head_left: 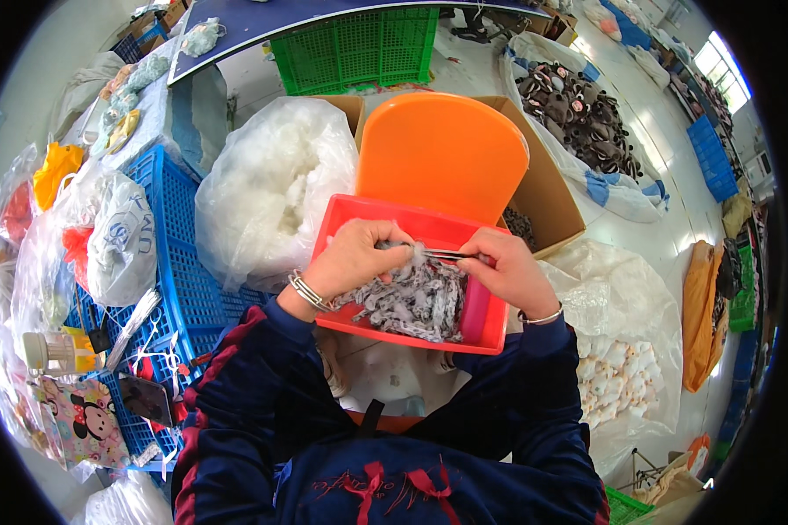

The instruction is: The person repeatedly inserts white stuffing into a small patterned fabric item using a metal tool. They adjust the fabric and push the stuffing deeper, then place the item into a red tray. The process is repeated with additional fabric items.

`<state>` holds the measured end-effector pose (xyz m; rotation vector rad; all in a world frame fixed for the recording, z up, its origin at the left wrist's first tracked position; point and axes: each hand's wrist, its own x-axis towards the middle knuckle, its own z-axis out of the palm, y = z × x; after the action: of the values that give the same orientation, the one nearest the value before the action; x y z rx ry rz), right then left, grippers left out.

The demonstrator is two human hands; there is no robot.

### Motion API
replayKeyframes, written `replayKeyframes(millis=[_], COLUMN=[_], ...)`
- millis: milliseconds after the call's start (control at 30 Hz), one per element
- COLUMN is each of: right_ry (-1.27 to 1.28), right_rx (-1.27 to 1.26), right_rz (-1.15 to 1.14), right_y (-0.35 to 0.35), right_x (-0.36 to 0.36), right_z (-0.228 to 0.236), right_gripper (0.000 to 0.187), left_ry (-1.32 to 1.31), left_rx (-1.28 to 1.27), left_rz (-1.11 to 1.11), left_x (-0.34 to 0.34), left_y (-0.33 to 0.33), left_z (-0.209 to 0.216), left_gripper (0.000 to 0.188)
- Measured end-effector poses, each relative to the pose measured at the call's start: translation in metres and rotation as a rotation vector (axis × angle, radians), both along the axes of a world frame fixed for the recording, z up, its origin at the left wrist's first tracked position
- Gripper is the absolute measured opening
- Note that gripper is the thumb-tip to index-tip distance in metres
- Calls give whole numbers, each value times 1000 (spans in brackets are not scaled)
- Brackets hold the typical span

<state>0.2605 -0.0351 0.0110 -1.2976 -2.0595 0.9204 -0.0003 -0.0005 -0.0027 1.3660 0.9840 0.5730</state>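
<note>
My left hand is closed in a pinch on a small fluffy grey-white fabric piece above a red plastic tray. From the other side, my right hand grips slim metal tweezers, whose tips reach into the piece at my left fingertips. A heap of similar grey-and-white fuzzy pieces fills the tray beneath both hands. Along the tray's right inner side stands a magenta part. My fingers partly hide the small piece.
An orange chair stands behind the tray, beside a clear bag of white stuffing and a cardboard box. Blue crates at left carry a phone and scissors. Bags of dark plush pieces and small white pieces lie right.
</note>
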Motion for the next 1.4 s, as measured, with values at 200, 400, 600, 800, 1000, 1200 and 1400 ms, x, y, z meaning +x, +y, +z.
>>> replayKeyframes(millis=[200, 400, 600, 800, 1000, 1200, 1400], right_ry=[110, 62, 14, -28, 0, 100, -8], right_rx=[112, 134, 173, 187, 19, -274, -259], right_rz=[-43, -23, -8, 52, 3, -35, -33], right_y=[-2, -1, -1, -4, -3, -3, 4], right_x=[0, -4, -3, -18, -10, -1, 16], right_z=[6, 4, 1, -2, -2, 0, -6], right_gripper=[14, 12, 9, 10, 11, 15, 29], left_ry=[-134, -113, -137, -88, -34, -143, -162], left_rx=[-155, -142, -155, -20, -43, -117, -135], left_rz=[67, 4, 9, -53, -56, 17, 26], left_x=[-4, -6, -7, -2, 1, -1, -5], left_y=[5, 4, 3, -2, -2, 0, 3], left_z=[4, 5, 9, -7, 7, -2, 1], left_gripper=[17, 16, 16, 18, 20, 24, 23])
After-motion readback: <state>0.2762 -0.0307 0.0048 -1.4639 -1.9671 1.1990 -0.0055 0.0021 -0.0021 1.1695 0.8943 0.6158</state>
